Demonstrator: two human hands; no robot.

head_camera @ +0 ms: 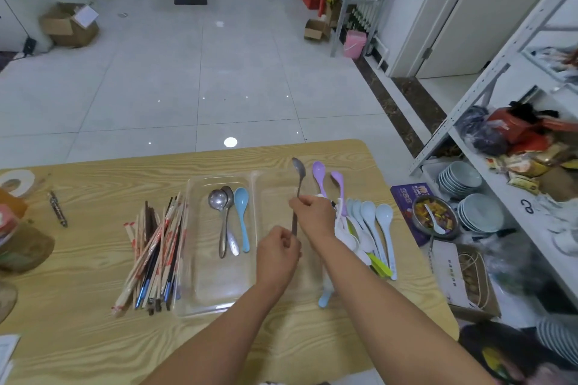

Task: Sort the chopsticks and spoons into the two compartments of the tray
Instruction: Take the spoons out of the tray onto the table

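A clear two-compartment tray lies on the wooden table. Its left compartment holds two metal spoons and a blue plastic spoon. A long metal spoon hangs over the right compartment: my right hand pinches its handle near the middle and my left hand holds the handle's end. A pile of chopsticks lies left of the tray. Right of the tray lie two purple spoons and several pale blue and white plastic spoons, partly hidden by my right arm.
A pen and jars sit at the table's left edge. To the right, off the table, stand a metal bowl of snacks, stacked plates and a shelf. Tiled floor lies beyond the far edge.
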